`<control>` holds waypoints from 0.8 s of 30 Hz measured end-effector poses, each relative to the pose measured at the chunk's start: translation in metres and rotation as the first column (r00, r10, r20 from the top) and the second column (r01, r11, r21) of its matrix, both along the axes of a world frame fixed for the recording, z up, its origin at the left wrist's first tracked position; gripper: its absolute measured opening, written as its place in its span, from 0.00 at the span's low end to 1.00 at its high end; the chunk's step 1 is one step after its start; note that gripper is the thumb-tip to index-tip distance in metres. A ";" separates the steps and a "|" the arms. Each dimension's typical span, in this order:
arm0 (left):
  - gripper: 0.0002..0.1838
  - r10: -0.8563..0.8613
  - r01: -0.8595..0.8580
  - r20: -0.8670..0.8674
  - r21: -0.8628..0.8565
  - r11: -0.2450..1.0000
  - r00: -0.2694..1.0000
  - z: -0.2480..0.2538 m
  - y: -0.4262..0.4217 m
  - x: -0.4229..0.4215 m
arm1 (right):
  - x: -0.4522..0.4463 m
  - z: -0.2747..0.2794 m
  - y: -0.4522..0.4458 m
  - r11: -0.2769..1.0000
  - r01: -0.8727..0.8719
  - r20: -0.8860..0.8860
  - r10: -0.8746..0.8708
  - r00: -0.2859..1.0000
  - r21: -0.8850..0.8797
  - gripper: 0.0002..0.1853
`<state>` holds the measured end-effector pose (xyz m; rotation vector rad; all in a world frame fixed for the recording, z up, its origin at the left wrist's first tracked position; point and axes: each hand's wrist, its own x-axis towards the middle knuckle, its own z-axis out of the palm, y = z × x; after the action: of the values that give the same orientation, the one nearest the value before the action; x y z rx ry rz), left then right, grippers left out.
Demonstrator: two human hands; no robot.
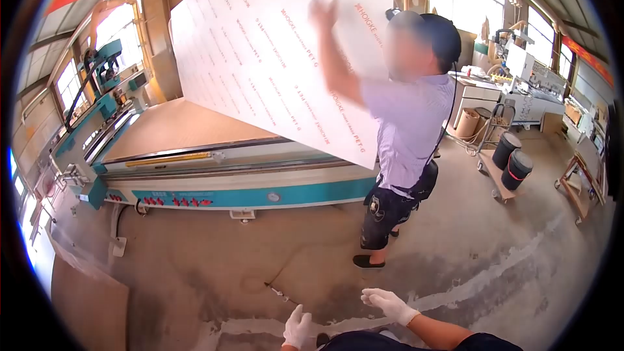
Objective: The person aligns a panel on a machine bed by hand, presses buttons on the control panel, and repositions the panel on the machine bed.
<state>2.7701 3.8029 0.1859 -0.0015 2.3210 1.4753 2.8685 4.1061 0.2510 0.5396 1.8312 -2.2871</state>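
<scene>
My left hand (298, 327), in a white glove, is raised low in the view with its fingers stretched upward and nothing in it. To its right, my right hand (389, 305), also gloved, points its extended fingers leftward and holds nothing. The two hands are apart, over the concrete floor. Ahead, a large white sheet (273, 45) with red printed lettering stands tilted over a long flatbed machine (260, 196). A co-worker (413, 117) in a light shirt and dark cap stands beside the sheet, one arm raised in front of it.
A brown board (156, 130) lies on the machine bed. A thin hose with a metal nozzle (278, 292) is on the floor ahead of me. Dark buckets (518, 169) sit on a wheeled dolly at right. Another wheeled cart (577, 188) stands farther right; a panel (88, 305) is at lower left.
</scene>
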 end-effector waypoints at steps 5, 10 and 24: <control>0.39 -0.061 0.060 0.046 0.025 0.998 0.997 -0.011 0.085 -0.007 | -0.006 -0.014 0.081 0.998 0.059 -0.025 -0.060 0.998 -0.025 0.24; 0.38 -0.024 0.024 -0.027 -0.020 1.000 0.999 -0.047 0.203 -0.003 | -0.006 -0.024 0.195 0.999 0.007 -0.030 -0.008 1.000 -0.032 0.23; 0.40 0.150 -0.128 0.151 -0.145 0.981 0.977 -0.031 0.330 0.070 | -0.050 -0.001 0.358 0.970 -0.233 -0.041 0.231 0.972 -0.069 0.24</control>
<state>2.8397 4.1328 0.1552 -0.3150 2.3222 1.3249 2.8188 4.4640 0.2498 0.2614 1.7149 -2.2068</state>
